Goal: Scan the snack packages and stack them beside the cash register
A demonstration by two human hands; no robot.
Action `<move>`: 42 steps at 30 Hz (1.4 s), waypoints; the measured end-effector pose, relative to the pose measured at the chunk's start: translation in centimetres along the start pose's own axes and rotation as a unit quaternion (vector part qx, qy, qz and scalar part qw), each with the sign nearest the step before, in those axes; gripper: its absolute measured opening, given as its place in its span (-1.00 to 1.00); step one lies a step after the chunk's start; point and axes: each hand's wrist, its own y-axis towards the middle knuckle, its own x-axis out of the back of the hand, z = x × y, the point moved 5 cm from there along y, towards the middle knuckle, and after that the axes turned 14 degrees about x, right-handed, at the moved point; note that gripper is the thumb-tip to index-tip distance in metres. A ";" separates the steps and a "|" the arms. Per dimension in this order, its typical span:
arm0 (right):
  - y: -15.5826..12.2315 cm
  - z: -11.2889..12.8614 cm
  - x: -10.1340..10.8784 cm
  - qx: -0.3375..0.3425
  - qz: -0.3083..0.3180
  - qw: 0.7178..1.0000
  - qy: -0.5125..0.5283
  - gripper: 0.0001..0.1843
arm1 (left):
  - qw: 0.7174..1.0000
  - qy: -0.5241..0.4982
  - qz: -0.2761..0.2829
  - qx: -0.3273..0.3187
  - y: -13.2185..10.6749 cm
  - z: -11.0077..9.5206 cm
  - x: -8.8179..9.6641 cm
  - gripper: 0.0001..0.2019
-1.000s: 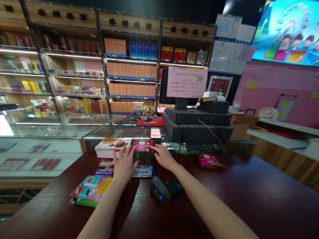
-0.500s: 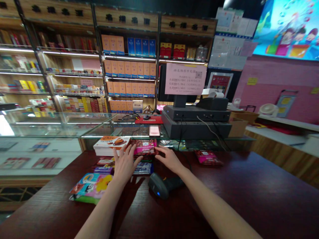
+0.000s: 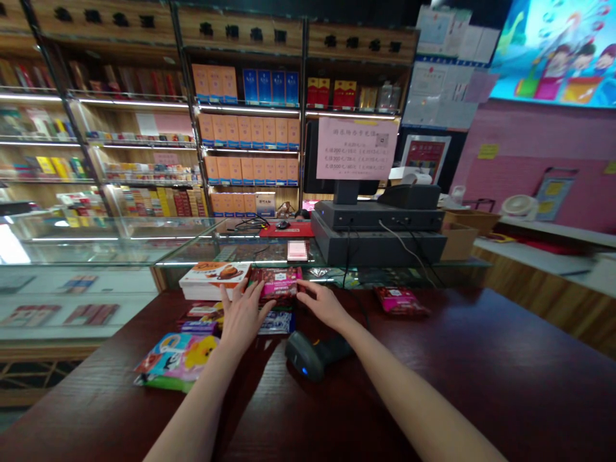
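Note:
A pink and brown packet of hazelnut chocolate [image 3: 280, 283] lies near the far edge of the dark wooden counter, between my hands. My left hand [image 3: 242, 313] is open, its fingers spread at the packet's left end and close to a white and orange box [image 3: 212, 282]. At the right end, the fingertips of my right hand [image 3: 327, 308] touch the packet's edge, thumb and forefinger apart. Below it a blue and white packet [image 3: 276, 322] shows in part. Purple and brown packets [image 3: 199, 321] lie left of my left hand, partly covered by it.
A black barcode scanner [image 3: 310, 356] lies between my forearms. A colourful bag [image 3: 176, 360] is on the left, another pink and brown packet [image 3: 400, 301] on the right. Beyond the counter's far edge stand a glass display case [image 3: 183, 247] and a cash register [image 3: 375, 237].
The view has shifted slightly. My right fingertips have come in a little against the packet's right edge, and my left hand is nearly where it was.

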 end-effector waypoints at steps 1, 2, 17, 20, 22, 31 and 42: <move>0.0 0.0 0.0 -0.004 -0.001 1.000 0.000 -0.56 | 1.000 -0.003 0.004 0.000 0.0 0.0 -0.1 -0.48; 0.0 0.0 0.0 -0.008 -0.002 1.000 0.000 -0.56 | 1.000 -0.007 0.008 0.000 0.1 0.1 -0.2 -0.47; -2.7 0.9 2.8 0.042 -0.045 0.998 0.009 -0.41 | 0.992 -0.118 -0.015 -0.044 -0.2 -1.8 0.2 -0.39; -3.6 0.9 3.5 0.060 -0.047 0.997 -0.020 -0.38 | 0.989 -0.125 -0.016 -0.073 -0.4 -2.2 0.1 -0.37; -4.3 0.9 3.8 0.076 -0.045 0.995 -0.046 -0.37 | 0.989 -0.123 -0.012 -0.084 -0.5 -2.3 -0.1 -0.34; -5.8 0.4 4.6 0.154 -0.068 0.975 -0.145 -0.38 | 0.985 -0.112 -0.007 -0.133 -1.2 -2.9 -0.5 -0.31; -6.5 0.9 5.4 0.195 -0.126 0.957 -0.173 -0.46 | 0.981 -0.138 -0.039 -0.130 -1.5 -3.3 -0.3 -0.46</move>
